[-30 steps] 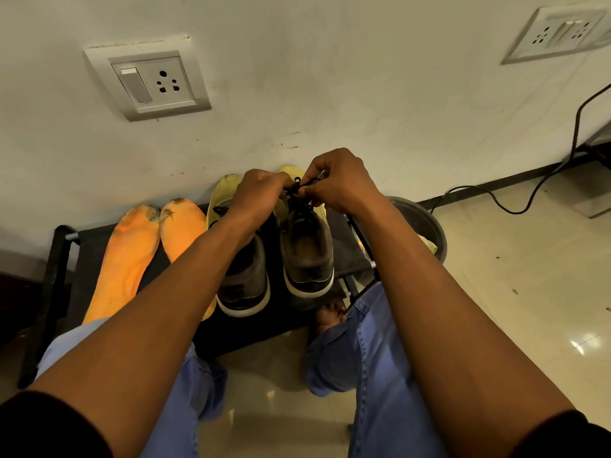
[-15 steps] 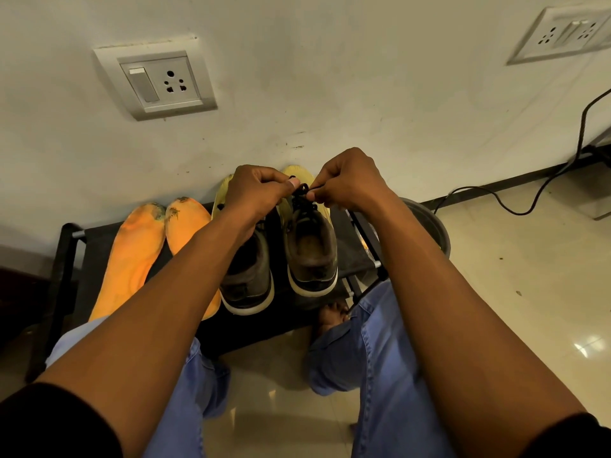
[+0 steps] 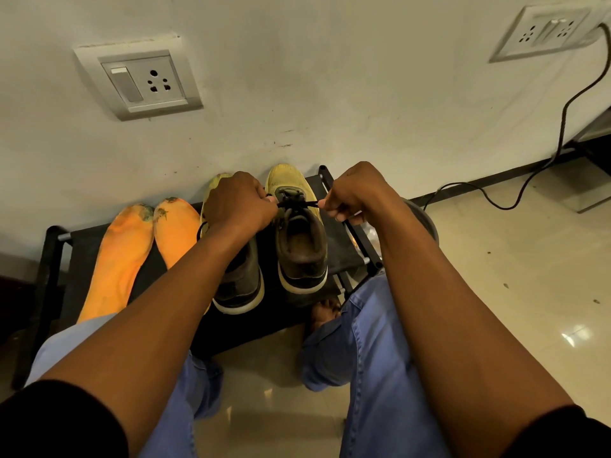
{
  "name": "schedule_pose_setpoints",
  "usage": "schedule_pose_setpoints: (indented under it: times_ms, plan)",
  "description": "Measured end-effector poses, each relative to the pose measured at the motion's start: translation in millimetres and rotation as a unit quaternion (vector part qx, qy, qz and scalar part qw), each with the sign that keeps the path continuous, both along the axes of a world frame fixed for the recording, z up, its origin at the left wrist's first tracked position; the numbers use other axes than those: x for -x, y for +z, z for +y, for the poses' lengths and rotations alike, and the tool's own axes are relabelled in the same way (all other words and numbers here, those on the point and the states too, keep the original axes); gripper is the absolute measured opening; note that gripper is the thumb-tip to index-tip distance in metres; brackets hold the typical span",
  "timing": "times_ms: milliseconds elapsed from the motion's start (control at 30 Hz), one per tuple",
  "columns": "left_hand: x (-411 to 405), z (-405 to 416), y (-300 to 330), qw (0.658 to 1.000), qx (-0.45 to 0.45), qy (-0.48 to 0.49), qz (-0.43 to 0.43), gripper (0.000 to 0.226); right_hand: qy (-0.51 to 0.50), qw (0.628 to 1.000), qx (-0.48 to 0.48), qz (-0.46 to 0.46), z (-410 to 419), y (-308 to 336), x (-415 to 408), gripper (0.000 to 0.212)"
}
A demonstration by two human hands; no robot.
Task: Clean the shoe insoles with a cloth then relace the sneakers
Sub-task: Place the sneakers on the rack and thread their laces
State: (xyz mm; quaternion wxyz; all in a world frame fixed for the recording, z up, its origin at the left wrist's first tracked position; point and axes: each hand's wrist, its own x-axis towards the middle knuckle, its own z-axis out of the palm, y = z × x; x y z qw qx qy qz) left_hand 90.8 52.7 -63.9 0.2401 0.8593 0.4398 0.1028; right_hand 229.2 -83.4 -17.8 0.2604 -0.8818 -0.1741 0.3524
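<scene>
Two yellow-toed sneakers stand side by side on a low black rack (image 3: 53, 246), toes to the wall. The right sneaker (image 3: 299, 233) is in full view; the left sneaker (image 3: 238, 285) is partly hidden under my left wrist. A black lace (image 3: 297, 203) stretches taut across the right sneaker's tongue. My left hand (image 3: 239, 204) pinches one end of it and my right hand (image 3: 355, 195) pinches the other, the hands pulled apart to either side. Two orange insoles (image 3: 122, 256) with dirty toe ends lie on the rack to the left.
The white wall behind the rack carries a switch socket (image 3: 142, 81) and a second socket (image 3: 545, 29) with a black cable (image 3: 529, 180) trailing over the tiled floor. A grey bucket rim (image 3: 426, 219) shows behind my right forearm. My knees in blue jeans flank the rack.
My hands, close together over the right sneaker's tongue, have drawn apart sideways, pulling the lace tight between them. The view has shifted slightly.
</scene>
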Motion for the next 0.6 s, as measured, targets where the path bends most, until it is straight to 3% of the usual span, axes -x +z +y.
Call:
schedule_pose_setpoints:
  times_ms: [333, 467, 600]
  plan:
    - [0, -5, 0, 0.986, -0.124, 0.007, 0.113, 0.012, -0.035, 0.999, 0.013, -0.008, -3, -11, -5, 0.021]
    - [5, 2, -6, 0.987, -0.132, -0.012, 0.089, 0.019, -0.008, 0.999, -0.003, -0.052, -1, -15, 4, 0.017]
    - [13, 4, -6, 0.992, -0.121, -0.03, 0.019, 0.024, 0.014, 0.997, -0.066, -0.026, -1, -14, 9, 0.019]
